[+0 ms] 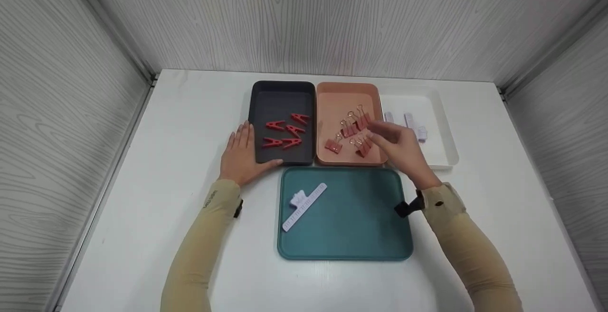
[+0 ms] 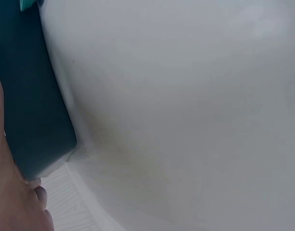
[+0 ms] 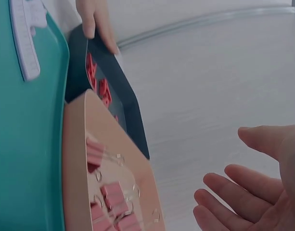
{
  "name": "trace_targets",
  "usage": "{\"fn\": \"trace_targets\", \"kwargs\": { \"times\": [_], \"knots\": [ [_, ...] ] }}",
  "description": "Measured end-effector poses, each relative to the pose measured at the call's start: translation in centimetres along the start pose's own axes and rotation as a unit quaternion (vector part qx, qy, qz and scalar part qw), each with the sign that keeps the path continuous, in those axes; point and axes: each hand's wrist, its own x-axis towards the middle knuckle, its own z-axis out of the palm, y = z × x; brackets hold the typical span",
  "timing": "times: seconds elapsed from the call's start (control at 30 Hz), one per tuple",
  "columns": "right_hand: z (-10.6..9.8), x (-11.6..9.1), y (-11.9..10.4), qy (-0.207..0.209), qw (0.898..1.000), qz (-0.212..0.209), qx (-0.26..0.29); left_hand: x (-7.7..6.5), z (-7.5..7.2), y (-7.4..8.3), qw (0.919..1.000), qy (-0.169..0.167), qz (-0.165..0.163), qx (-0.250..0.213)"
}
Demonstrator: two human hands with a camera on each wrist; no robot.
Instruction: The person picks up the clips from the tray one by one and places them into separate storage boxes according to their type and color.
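My left hand [image 1: 239,157] rests along the left side of the dark tray [image 1: 280,100], fingers straight and thumb at its front corner. Several red clothespins [image 1: 292,130] lie in that tray. Over the right side of the orange tray [image 1: 344,96] hovers my right hand [image 1: 401,148]. In the right wrist view its fingers [image 3: 234,185] are loosely bent and apart from the thumb, holding nothing. Several pink binder clips [image 1: 348,128] with wire handles lie just beside and below the fingertips, in the orange tray.
A white tray [image 1: 444,127] at the right holds a few pale lilac pieces [image 1: 421,133], partly behind my right hand. In front, a teal tray [image 1: 351,226] bears a pale lilac ruler-like strip [image 1: 308,203] with a small clip-shaped part [image 1: 298,199]. Grey wood-grain walls [image 1: 304,22] surround the white table.
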Motion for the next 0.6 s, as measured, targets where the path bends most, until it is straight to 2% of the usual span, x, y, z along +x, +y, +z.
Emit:
{"fn": "trace_targets", "kwargs": {
  "times": [0.23, 0.43, 0.6],
  "knots": [
    [3.3, -0.6, -1.2, -0.07, 0.997, -0.014, 0.029, 0.0, 0.1, 0.0, 1.0, 0.002, 0.001, -0.005],
    [6.2, -1.3, -1.1, -0.129, 0.99, -0.053, 0.005, 0.1, 0.1, 0.0, 0.9999, 0.004, 0.006, -0.01],
    [8.3, -1.7, -0.7, -0.192, 0.979, -0.059, -0.023, 0.3, 0.2, -0.1, 0.9999, 0.005, 0.006, -0.012]
  ]
}}
